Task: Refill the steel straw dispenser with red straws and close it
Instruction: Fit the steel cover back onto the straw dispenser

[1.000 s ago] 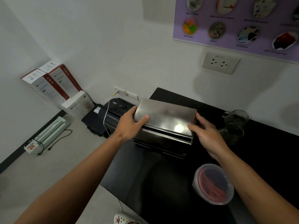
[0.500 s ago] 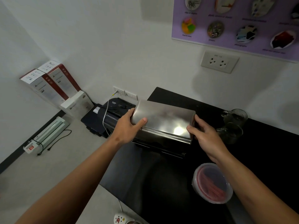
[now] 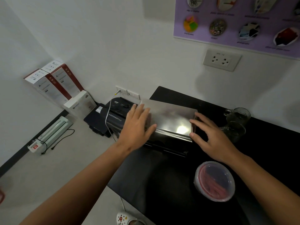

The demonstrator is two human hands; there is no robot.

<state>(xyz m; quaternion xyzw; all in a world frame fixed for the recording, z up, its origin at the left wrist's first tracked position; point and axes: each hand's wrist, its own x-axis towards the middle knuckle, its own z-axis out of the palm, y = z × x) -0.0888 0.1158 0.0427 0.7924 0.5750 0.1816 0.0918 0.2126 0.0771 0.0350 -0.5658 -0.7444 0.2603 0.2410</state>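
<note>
The steel straw dispenser [image 3: 165,142] stands at the back left of the black table [image 3: 154,184], with its shiny flat lid [image 3: 170,116] lying on top. My left hand [image 3: 138,125] is at the lid's left end, fingers spread and loose. At the right end my right hand [image 3: 211,135] also has its fingers apart, the tips beside the lid's edge. Neither hand grips anything. A round clear plastic tub [image 3: 200,179] with red straws [image 3: 211,182] inside sits on the table near my right forearm.
Two glass mugs [image 3: 235,120] stand just right of the dispenser. Left of the table's edge a black paper shredder [image 3: 115,114] stands on the floor, with cardboard boxes [image 3: 53,82] and a laminator [image 3: 52,132] beyond. A wall socket [image 3: 221,60] is above.
Both hands gripped the lid's ends before; now the fingers have opened and let go, and the lid rests lower on the dispenser.
</note>
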